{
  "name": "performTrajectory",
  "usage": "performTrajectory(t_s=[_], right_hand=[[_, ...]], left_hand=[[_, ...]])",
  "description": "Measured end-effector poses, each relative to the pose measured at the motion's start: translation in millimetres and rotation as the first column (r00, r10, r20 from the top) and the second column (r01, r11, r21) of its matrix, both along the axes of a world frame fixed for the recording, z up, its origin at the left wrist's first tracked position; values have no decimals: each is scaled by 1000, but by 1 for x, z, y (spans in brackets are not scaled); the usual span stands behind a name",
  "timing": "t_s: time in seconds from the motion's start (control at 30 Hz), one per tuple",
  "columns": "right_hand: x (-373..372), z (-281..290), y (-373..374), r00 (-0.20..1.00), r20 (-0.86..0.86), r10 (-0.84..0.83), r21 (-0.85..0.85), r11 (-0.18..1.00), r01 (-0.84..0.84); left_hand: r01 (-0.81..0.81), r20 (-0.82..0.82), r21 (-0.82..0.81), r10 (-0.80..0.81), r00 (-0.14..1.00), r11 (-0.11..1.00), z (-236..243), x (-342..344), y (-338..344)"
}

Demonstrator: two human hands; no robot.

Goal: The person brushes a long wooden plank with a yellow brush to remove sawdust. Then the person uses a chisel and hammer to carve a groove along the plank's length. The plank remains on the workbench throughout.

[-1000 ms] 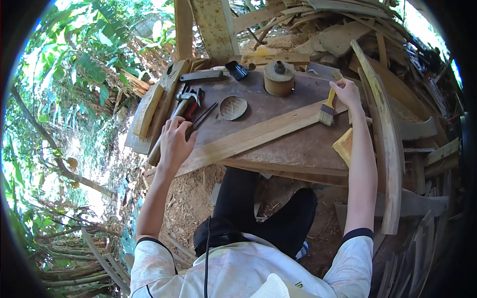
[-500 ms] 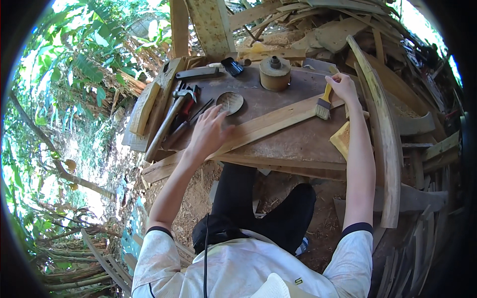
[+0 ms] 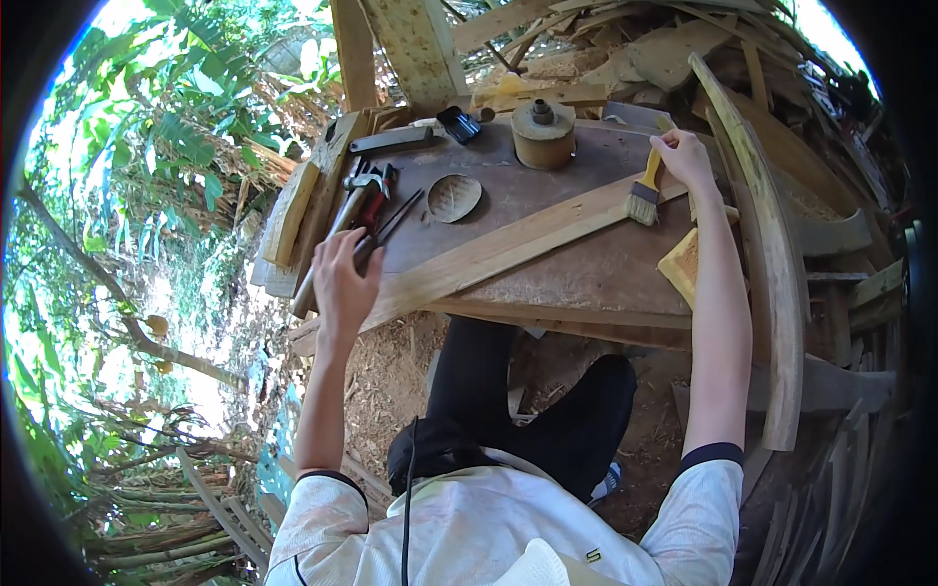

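A paintbrush with a yellow handle (image 3: 651, 168) is pinched in my right hand (image 3: 687, 161). Its bristles touch, or hang just over, the right part of a long wooden plank (image 3: 528, 239) that lies slantwise across the worktable (image 3: 576, 288). My left hand (image 3: 344, 278) is at the table's left side, thumb apart from the bent fingers, over the lower ends of the tools. There lie a hammer (image 3: 365, 183), a red-handled tool (image 3: 377, 203) and a pointed tool (image 3: 399, 215). A dark handle shows between thumb and fingers; a firm grip on it is not visible.
A shallow round dish (image 3: 454, 198) lies behind the plank, with a brown lidded pot (image 3: 544, 135) farther back. A sharpening-stone-like grey block (image 3: 391, 141) and a small black container (image 3: 458, 125) are at the back left. A curved timber (image 3: 767, 254) stands along the right.
My left hand has moved left and toward me, from over the plank near the dish to the tools. My right hand still holds the paintbrush, almost in the same place.
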State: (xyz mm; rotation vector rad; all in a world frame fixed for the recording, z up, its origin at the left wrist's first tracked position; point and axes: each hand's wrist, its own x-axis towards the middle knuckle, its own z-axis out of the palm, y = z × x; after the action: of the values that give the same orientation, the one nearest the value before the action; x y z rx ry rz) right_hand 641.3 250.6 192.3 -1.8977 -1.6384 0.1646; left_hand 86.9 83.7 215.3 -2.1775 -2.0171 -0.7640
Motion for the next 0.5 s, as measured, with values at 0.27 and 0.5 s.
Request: performTrajectory(t_s=[0.27, 0.5], right_hand=[[-2, 0, -2, 1000, 2, -17, -13, 1000, 17], [-2, 0, -3, 1000, -1, -8, 4, 1000, 9]], left_hand=[[-397, -104, -223, 383, 918, 890, 22, -66, -32], [-285, -137, -157, 265, 955, 946, 5, -74, -31]])
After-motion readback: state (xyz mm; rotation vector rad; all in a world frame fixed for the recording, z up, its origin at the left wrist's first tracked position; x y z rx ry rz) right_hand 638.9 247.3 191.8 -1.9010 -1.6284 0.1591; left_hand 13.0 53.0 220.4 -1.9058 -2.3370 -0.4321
